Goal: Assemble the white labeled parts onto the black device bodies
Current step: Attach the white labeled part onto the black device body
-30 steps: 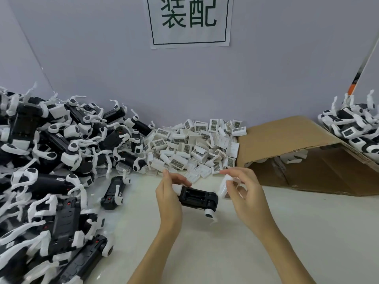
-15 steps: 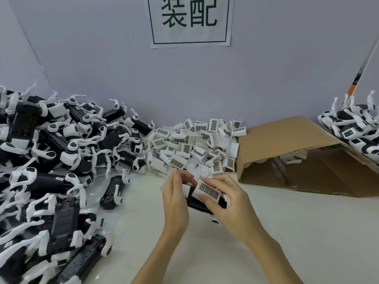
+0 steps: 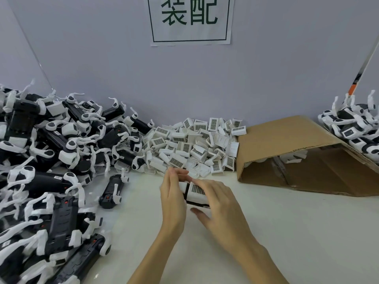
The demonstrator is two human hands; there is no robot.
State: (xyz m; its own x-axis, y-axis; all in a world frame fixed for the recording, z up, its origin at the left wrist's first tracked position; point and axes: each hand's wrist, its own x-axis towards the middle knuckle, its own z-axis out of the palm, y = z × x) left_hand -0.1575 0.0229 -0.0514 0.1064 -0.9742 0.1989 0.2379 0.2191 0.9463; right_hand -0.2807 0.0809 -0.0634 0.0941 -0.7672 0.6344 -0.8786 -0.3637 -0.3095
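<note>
At the table's centre my left hand (image 3: 173,196) grips one end of a black device body (image 3: 198,203), mostly hidden between my hands. My right hand (image 3: 220,206) holds a white labeled part (image 3: 196,192) with a barcode sticker, pressed against the top of that body. Behind my hands lies a pile of white labeled parts (image 3: 192,148). A heap of black device bodies (image 3: 61,152) with white straps covers the left side.
A single black body (image 3: 113,190) lies loose left of my hands. A tipped cardboard box (image 3: 303,154) stands at the right. More black-and-white devices (image 3: 354,130) are stacked at the far right. A paper sign (image 3: 190,19) hangs on the wall.
My right hand brought the white labeled part from beside the black body onto its top. Both hands have closed in around the body.
</note>
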